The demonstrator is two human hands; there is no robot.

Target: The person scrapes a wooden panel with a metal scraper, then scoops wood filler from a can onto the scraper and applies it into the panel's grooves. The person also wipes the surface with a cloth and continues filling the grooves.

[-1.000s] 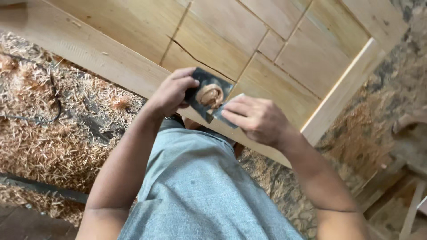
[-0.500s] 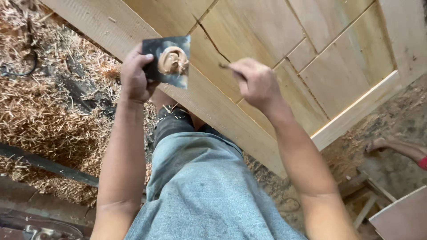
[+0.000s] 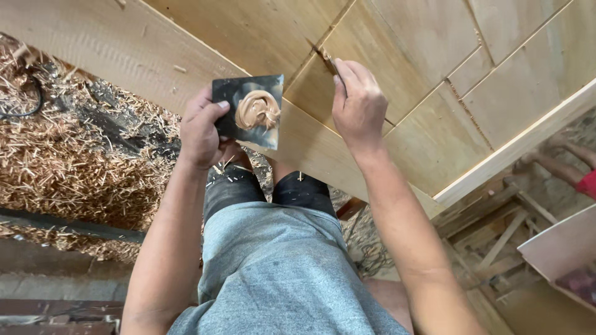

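Observation:
My left hand (image 3: 202, 130) grips a dark square metal plate (image 3: 248, 111) by its left edge; a dab of tan wood filler (image 3: 257, 110) sits on it. My right hand (image 3: 357, 105) holds a small putty knife (image 3: 328, 61), whose tip presses into a seam between panels of a large light wooden door (image 3: 397, 93) lying flat in front of me. The knife blade is mostly hidden by my fingers. Both forearms reach out over my grey shirt.
Wood shavings (image 3: 68, 161) cover the floor at the left, with a dark cable (image 3: 28, 102) among them. Another person's arm with a red sleeve (image 3: 574, 167) shows at the right edge. Scrap timber (image 3: 503, 229) and a board (image 3: 562, 248) lie at the lower right.
My right hand has left the plate and moved up onto the door, setting the knife into the seam. My left hand still holds the plate, now further from my body.

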